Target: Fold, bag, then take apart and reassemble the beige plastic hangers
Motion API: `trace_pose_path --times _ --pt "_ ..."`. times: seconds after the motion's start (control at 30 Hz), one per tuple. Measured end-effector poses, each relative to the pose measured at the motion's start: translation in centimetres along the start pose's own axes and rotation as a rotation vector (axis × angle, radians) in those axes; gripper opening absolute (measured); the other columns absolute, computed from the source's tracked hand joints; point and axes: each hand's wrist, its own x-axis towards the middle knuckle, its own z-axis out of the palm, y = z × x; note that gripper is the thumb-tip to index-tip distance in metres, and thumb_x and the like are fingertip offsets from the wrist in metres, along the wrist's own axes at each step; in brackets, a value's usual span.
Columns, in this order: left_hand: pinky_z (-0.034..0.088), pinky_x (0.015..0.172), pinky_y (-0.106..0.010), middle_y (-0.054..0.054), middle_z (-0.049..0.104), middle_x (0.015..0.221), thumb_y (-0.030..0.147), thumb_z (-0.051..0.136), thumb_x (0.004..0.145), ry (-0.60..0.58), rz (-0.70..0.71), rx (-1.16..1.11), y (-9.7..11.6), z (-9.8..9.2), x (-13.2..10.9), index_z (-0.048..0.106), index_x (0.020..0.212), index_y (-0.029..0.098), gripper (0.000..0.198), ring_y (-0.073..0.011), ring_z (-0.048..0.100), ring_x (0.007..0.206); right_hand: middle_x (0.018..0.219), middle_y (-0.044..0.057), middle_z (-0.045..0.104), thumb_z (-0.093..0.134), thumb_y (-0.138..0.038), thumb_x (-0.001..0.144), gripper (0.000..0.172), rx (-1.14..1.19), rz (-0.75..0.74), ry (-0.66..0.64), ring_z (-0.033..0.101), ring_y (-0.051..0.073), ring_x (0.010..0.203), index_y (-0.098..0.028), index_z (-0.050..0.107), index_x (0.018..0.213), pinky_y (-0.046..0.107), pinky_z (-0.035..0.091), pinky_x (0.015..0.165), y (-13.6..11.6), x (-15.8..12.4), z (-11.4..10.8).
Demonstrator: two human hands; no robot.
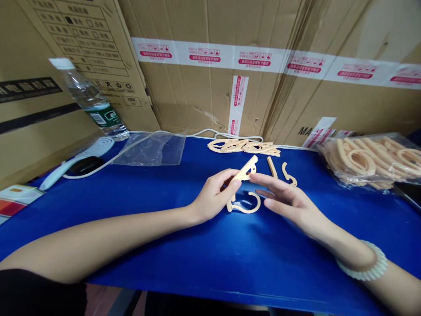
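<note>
I see my left hand [213, 198] pinching one plastic hook [245, 172] just above the desk [197, 254], my right hand [289, 202] flat-fingered, gripping nothing but touching its tip, and I judge the small pile [243, 146] behind as handled and the full bag [368, 160] as remaining.

blue table [138, 193], taped cardboard boxes [210, 87] behind
</note>
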Motion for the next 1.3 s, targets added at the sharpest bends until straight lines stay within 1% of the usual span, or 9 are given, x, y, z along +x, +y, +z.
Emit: trace_pose_path --times 0.1,0.2,0.3,0.37,0.5,0.63,0.83,1.13,1.3 --pt "0.046 0.070 -0.024 -0.003 0.067 0.093 0.032 0.054 0.097 0.032 0.005 0.017 0.0 0.0 0.1 0.070 0.110 0.018 0.025 -0.0157 0.059 0.079 0.147 0.008 0.057 0.067 -0.036 0.093 0.041 0.154 0.052 0.145 0.056 0.029 0.132 -0.030 0.062 0.133 0.048 0.050 0.108 0.3 0.1 0.0" --pt "0.040 0.061 -0.023 -0.001 0.063 0.081 0.032 0.051 0.097 0.021 -0.008 0.077 -0.2 -0.1 0.1 0.069 0.110 0.017 0.026 -0.0132 0.053 0.068 0.130 0.009 0.068 0.075 -0.035 0.087 0.038 0.310 0.108 0.277 0.064 0.028 0.122 -0.027 0.066 0.122 0.044 0.054 0.101 0.3 0.3 0.2" --pt "0.042 0.065 -0.024 0.000 0.063 0.081 0.030 0.048 0.099 -0.002 0.033 0.169 -0.2 -0.2 0.0 0.066 0.115 0.017 0.028 -0.0139 0.055 0.070 0.105 0.004 0.072 0.079 -0.035 0.082 0.032 0.390 0.182 0.376 0.074 0.021 0.090 -0.025 0.064 0.109 0.034 0.061 0.079 0.2 0.5 0.4" --pt "0.046 0.074 -0.026 -0.002 0.068 0.092 0.027 0.046 0.100 -0.021 0.078 0.224 -0.2 -0.1 -0.1 0.065 0.118 0.016 0.027 -0.0159 0.061 0.080 0.091 0.001 0.070 0.077 -0.037 0.084 0.033 0.384 0.236 0.369 0.069 0.014 0.067 -0.023 0.060 0.108 0.026 0.057 0.060 0.2 0.6 0.5" --pt "0.048 0.087 -0.029 -0.005 0.071 0.111 0.022 0.044 0.101 -0.077 0.209 0.393 -0.5 0.0 -0.3 0.062 0.121 0.018 0.026 -0.0189 0.066 0.099 0.069 0.000 0.066 0.066 -0.048 0.090 0.033 0.314 0.322 0.161 0.052 0.008 0.043 -0.018 0.058 0.102 0.019 0.036 0.038 0.4 0.6 0.6" --pt "0.050 0.076 -0.029 -0.006 0.072 0.108 0.024 0.038 0.105 -0.129 0.430 0.791 -1.0 -0.3 -0.6 0.058 0.125 0.017 0.029 -0.0196 0.070 0.091 0.066 0.000 0.064 0.060 -0.054 0.091 0.039 0.272 0.372 -0.001 0.048 0.007 0.038 -0.016 0.059 0.101 0.020 0.032 0.035 0.2 0.3 0.8" --pt "0.028 0.043 -0.028 0.000 0.063 0.066 0.026 0.037 0.104 -0.121 0.751 1.259 -1.2 -0.9 -0.5 0.060 0.087 0.017 0.030 -0.0152 0.058 0.048 0.060 -0.001 0.064 0.058 -0.057 0.091 0.044 0.305 0.439 -0.149 0.050 0.009 0.033 -0.015 0.059 0.102 0.019 0.030 0.031 0.4 0.0 1.0" --pt "0.016 0.040 -0.029 0.001 0.055 0.051 0.029 0.034 0.106 -0.075 0.841 1.352 -0.6 -0.8 -0.4 0.052 0.073 0.017 0.039 -0.0147 0.053 0.038 0.053 -0.003 0.060 0.052 -0.057 0.096 0.043 0.024 0.345 -0.034 0.051 0.008 0.032 -0.017 0.057 0.080 0.017 0.034 0.033 -0.8 -0.1 2.0" --pt "0.015 0.040 -0.028 0.001 0.057 0.050 0.028 0.032 0.107 -0.079 0.800 1.301 -0.4 -0.5 -0.7 0.052 0.076 0.017 0.039 -0.0157 0.055 0.037 0.046 -0.004 0.055 0.051 -0.051 0.099 0.044 -0.096 0.257 0.027 0.050 0.008 0.032 -0.019 0.053 0.068 0.018 0.036 0.036 -0.9 -0.6 2.2"
